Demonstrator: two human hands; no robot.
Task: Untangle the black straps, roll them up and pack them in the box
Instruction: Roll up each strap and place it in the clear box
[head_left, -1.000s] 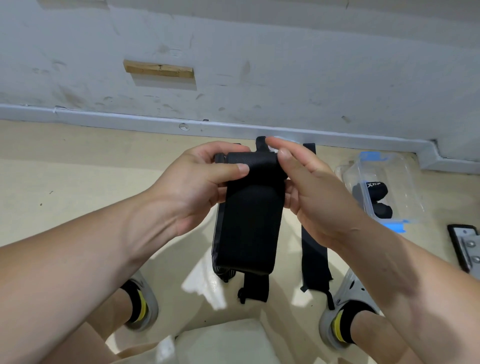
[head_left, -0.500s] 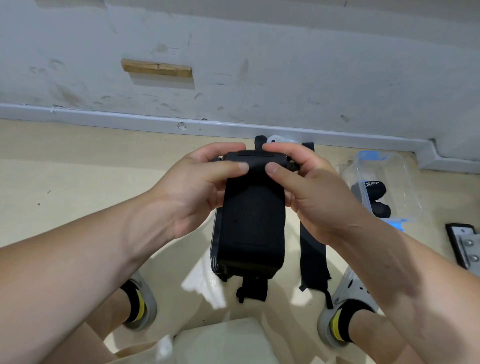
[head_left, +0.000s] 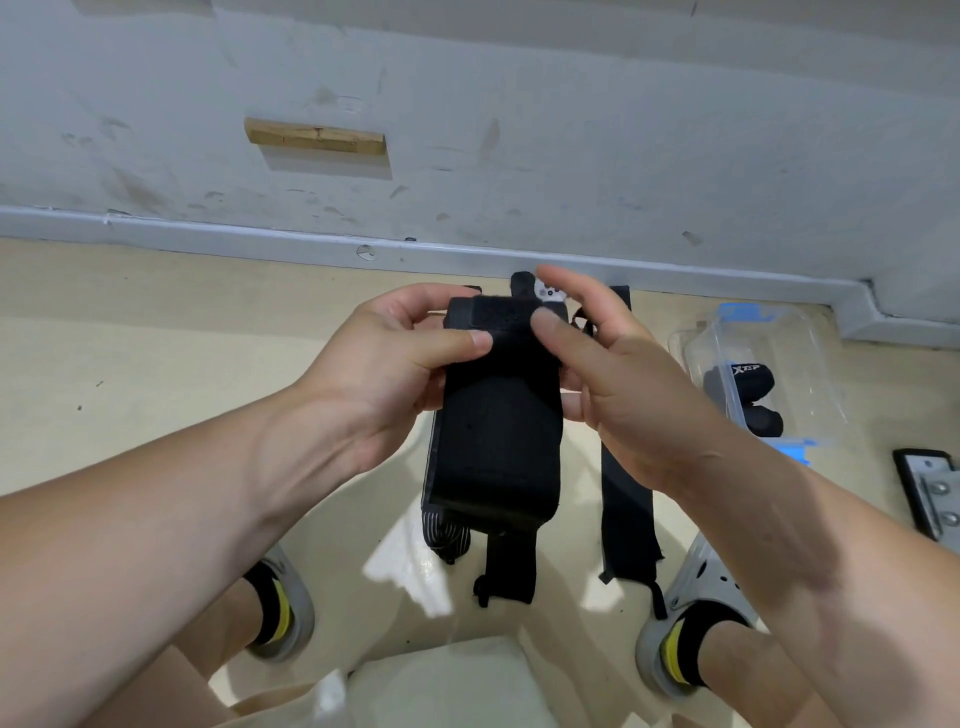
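I hold a wide black strap (head_left: 498, 431) up in front of me, its top edge folded over and its lower end hanging down. My left hand (head_left: 400, 374) grips the top left corner, thumb on the front. My right hand (head_left: 618, 379) pinches the top right edge with thumb in front and fingers raised behind. A second black strap (head_left: 626, 499) lies flat on the floor to the right. The clear plastic box (head_left: 769, 364) with blue clips stands at the right and holds two rolled black straps (head_left: 740, 382).
A grey wall with a skirting board (head_left: 208, 234) runs across the back. My two feet in grey shoes (head_left: 685, 629) stand on the beige floor. A metal plate (head_left: 930, 493) lies at the right edge. A pale seat edge (head_left: 441, 686) shows at the bottom.
The top fold of the strap has turned over further toward me. My right fingers have lifted off the top edge and now stand raised behind it.
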